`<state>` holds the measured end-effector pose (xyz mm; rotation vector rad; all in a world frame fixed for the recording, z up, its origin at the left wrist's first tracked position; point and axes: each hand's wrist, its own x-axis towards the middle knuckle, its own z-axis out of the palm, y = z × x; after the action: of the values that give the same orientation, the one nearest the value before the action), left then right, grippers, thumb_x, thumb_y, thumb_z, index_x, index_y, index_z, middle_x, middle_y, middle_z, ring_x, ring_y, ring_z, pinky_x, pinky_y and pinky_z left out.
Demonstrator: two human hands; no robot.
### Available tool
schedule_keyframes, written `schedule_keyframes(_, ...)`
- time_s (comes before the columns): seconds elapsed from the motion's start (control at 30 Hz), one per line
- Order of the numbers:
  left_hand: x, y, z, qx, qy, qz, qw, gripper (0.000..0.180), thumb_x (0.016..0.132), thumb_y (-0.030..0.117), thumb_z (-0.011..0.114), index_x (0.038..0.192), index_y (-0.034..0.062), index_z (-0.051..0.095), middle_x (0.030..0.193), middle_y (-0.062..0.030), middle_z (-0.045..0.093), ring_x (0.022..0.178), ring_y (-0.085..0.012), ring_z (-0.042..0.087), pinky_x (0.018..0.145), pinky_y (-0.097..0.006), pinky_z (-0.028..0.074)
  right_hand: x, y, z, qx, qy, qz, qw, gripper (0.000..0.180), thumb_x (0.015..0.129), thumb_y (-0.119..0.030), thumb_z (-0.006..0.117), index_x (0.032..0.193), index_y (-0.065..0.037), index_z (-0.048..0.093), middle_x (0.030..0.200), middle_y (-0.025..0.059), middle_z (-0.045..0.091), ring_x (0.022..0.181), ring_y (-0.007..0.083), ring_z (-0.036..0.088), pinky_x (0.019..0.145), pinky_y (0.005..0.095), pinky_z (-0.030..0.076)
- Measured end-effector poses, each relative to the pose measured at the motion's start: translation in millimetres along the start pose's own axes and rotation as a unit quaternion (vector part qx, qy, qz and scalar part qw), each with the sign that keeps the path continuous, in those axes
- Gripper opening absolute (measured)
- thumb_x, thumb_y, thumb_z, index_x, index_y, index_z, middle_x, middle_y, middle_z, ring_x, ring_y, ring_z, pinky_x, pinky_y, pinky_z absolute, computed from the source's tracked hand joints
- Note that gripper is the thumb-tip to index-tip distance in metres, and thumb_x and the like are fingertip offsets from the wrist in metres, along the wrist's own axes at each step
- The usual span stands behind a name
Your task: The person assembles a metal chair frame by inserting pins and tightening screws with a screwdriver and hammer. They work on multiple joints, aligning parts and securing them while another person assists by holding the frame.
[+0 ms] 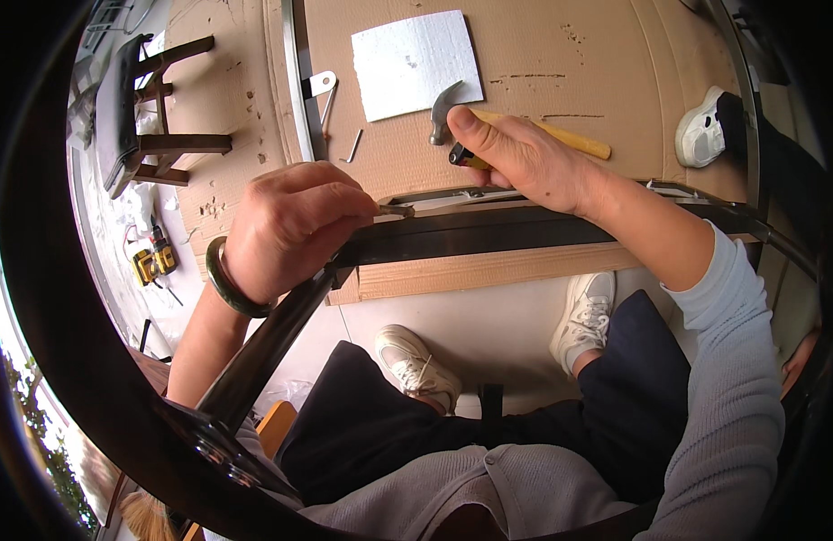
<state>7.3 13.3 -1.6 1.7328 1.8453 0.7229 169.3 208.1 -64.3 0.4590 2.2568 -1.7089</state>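
Left hand [299, 212], knuckles up, over black beam [489, 230], pinched on metal piece [397, 210]; tip rightward, axis along beam. Right hand [525, 162], beyond beam, thumb extended, clasped around black-and-yellow handle [467, 158]; end leftward.

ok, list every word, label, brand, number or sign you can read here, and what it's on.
None readable.
Power tool on the floor at left: any markings too small to read.
Black-and-yellow tool in the right hand: mostly covered, no legible lettering.
Hammer, white board: no legible lettering.
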Motion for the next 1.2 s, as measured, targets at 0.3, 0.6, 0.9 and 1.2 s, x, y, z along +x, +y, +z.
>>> schedule_keyframes(0.3, 4, 0, -4, 0.018, -0.021, 0.036, 0.999, 0.012, 0.071, -0.001, 0.069, 0.079, 0.0052, 0.066, 0.078, -0.0073, 0.065, 0.075, -0.0245, 0.065, 0.064, -0.034, 0.053, 1, 1, 0, 0.004, -0.005, 0.003, 1.0, 0.089, 0.08, -0.083, 0.01, 0.051, -0.008, 0.047, 0.049, 0.0043, 0.046, 0.053, 0.0161, 0.05, 0.061, 0.0325, 0.046)
schedule_keyframes(0.6, 7, -2, -7, 0.039, -0.031, 0.072, 0.996, 0.02, 0.065, -0.007, 0.066, 0.081, 0.0047, 0.065, 0.081, -0.0071, 0.065, 0.077, -0.0259, 0.064, 0.066, -0.034, 0.053, 1, 0, -2, 0.014, -0.024, 0.015, 0.999, 0.087, 0.082, -0.081, 0.011, 0.058, -0.005, 0.046, 0.053, 0.004, 0.043, 0.055, 0.0162, 0.045, 0.061, 0.0296, 0.041)
schedule_keyframes(0.9, 11, -2, -7, 0.107, -0.033, 0.14, 0.984, 0.017, 0.064, 0.001, 0.063, 0.081, 0.0033, 0.064, 0.082, -0.0074, 0.063, 0.079, -0.024, 0.062, 0.065, -0.032, 0.052, 2, 0, -4, 0.051, -0.044, 0.021, 0.998, 0.075, 0.085, -0.078, 0.017, 0.067, -0.009, 0.041, 0.061, -0.0004, 0.041, 0.057, 0.0085, 0.034, 0.055, 0.0228, 0.033)
schedule_keyframes(1.2, 10, -3, -7, 0.136, -0.05, 0.145, 0.979, 0.014, 0.068, 0.005, 0.063, 0.082, 0.004, 0.063, 0.083, -0.0066, 0.061, 0.081, -0.0229, 0.061, 0.066, -0.031, 0.052, 2, 2, -4, 0.063, -0.046, 0.029, 0.997, 0.076, 0.085, -0.078, 0.019, 0.067, -0.008, 0.043, 0.062, -0.0009, 0.042, 0.058, 0.0072, 0.035, 0.054, 0.0208, 0.033)
